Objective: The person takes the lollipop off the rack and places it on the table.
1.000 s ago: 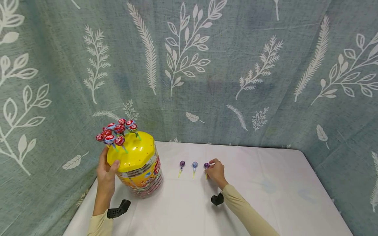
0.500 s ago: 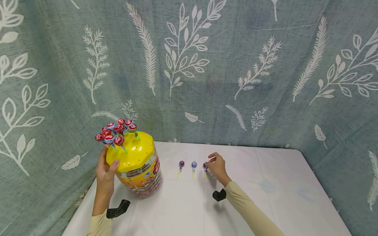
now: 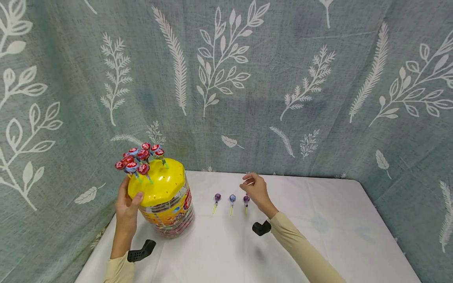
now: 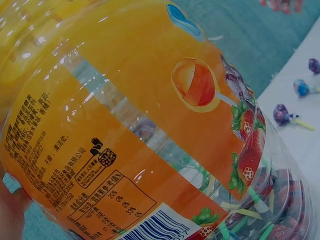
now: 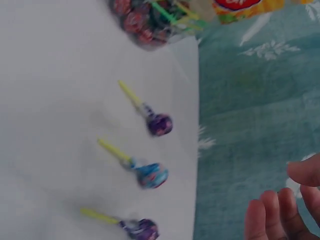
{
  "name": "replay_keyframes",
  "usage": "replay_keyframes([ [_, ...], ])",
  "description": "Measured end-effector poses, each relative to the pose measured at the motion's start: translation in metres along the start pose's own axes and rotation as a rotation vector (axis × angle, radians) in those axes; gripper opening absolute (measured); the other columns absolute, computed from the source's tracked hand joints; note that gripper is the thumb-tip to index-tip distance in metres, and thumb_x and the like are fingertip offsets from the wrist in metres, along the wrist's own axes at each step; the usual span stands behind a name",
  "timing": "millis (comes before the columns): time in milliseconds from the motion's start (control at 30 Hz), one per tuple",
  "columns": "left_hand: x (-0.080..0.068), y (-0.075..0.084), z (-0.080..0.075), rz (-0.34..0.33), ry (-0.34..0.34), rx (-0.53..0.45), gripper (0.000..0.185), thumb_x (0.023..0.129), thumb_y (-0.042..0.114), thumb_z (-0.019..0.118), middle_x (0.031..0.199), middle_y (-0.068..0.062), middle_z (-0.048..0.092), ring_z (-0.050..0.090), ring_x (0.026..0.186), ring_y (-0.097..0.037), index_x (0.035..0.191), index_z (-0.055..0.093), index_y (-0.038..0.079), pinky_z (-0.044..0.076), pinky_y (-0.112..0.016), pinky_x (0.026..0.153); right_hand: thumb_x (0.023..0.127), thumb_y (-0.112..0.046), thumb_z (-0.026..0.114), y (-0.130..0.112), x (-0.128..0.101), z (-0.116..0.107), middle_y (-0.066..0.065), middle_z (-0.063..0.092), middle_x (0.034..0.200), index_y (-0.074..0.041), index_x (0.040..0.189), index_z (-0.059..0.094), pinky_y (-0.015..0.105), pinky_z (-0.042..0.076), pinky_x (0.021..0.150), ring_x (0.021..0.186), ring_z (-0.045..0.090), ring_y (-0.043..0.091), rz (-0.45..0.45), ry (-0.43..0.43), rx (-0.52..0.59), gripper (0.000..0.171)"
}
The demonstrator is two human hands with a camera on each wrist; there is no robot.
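Note:
My left hand grips the plastic candy jar at its left side, thumb on the rim of the yellow lid. The jar leans a little. Several lollipops with red-and-blue wrappers stand stuck in holes of that lid. Right of the jar, a row of lollipops lies on the white table: a purple one, a blue one and another purple one. Above the rightmost hovers my right hand, its fingers loosely bent and holding nothing.
More lollipops show through the jar's clear wall in the left wrist view. A green leaf-patterned curtain hangs behind the white table. Black devices are worn at both wrists.
My right hand has let go of the rightmost purple lollipop and lifted up and away from it. That lollipop stays lying in the row. The left hand and jar have hardly moved.

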State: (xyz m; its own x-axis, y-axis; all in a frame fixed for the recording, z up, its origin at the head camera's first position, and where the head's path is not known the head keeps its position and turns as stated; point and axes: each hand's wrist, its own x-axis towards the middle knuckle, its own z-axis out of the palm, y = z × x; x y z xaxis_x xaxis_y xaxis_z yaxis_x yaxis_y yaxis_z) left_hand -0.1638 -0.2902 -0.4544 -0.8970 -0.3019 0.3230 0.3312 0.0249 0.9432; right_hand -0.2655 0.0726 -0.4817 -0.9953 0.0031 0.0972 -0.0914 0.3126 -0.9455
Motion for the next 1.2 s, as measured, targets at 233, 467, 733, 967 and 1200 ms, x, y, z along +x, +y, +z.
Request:
replay_keyframes([
  [233,0.0,0.004,0.0,-0.011,-0.013,0.041,0.068,0.09,0.015,0.054,0.151,-0.002,0.026,0.033,0.13,-0.017,0.149,0.023,0.024,0.033,-0.015,0.101,0.081,-0.002,0.07,-0.037,-0.009,0.003,0.011,0.06,0.083,-0.003,0.096,0.063,0.029,0.052,0.056,0.068,0.059,0.02,-0.08,-0.046,0.043,0.018],
  [467,0.002,0.011,-0.006,-0.02,-0.093,0.081,0.067,0.093,0.011,0.052,0.152,-0.007,0.024,0.032,0.131,-0.016,0.151,0.019,0.02,0.033,-0.012,0.099,0.083,0.001,0.067,-0.087,-0.028,-0.002,0.018,0.06,0.088,0.001,0.098,0.061,0.033,0.053,0.061,0.078,0.061,0.032,-0.182,-0.144,0.089,0.016],
  [733,0.008,0.019,-0.007,-0.028,-0.172,0.094,0.07,0.093,0.01,0.052,0.153,-0.008,0.02,0.031,0.13,-0.015,0.151,0.015,0.018,0.033,-0.011,0.098,0.086,-0.001,0.066,-0.131,-0.041,-0.006,0.022,0.059,0.093,0.003,0.102,0.059,0.03,0.052,0.064,0.084,0.061,0.036,-0.268,-0.228,0.1,0.018],
  [967,0.01,0.021,-0.006,-0.065,-0.183,0.147,0.069,0.093,0.013,0.055,0.145,-0.007,0.029,0.037,0.121,-0.016,0.15,0.017,0.021,0.036,-0.01,0.092,0.085,-0.006,0.068,-0.129,-0.026,0.009,0.013,0.061,0.094,-0.004,0.102,0.061,0.032,0.052,0.064,0.083,0.062,0.028,-0.334,-0.239,0.126,0.019],
  [1200,0.011,0.016,-0.007,-0.059,-0.147,0.109,0.07,0.092,0.007,0.055,0.145,-0.006,0.032,0.04,0.12,-0.013,0.15,0.019,0.021,0.037,-0.01,0.093,0.085,-0.012,0.07,-0.145,-0.019,0.019,0.002,0.064,0.092,-0.012,0.1,0.062,0.031,0.052,0.067,0.083,0.062,0.016,-0.399,-0.235,0.104,0.017],
])
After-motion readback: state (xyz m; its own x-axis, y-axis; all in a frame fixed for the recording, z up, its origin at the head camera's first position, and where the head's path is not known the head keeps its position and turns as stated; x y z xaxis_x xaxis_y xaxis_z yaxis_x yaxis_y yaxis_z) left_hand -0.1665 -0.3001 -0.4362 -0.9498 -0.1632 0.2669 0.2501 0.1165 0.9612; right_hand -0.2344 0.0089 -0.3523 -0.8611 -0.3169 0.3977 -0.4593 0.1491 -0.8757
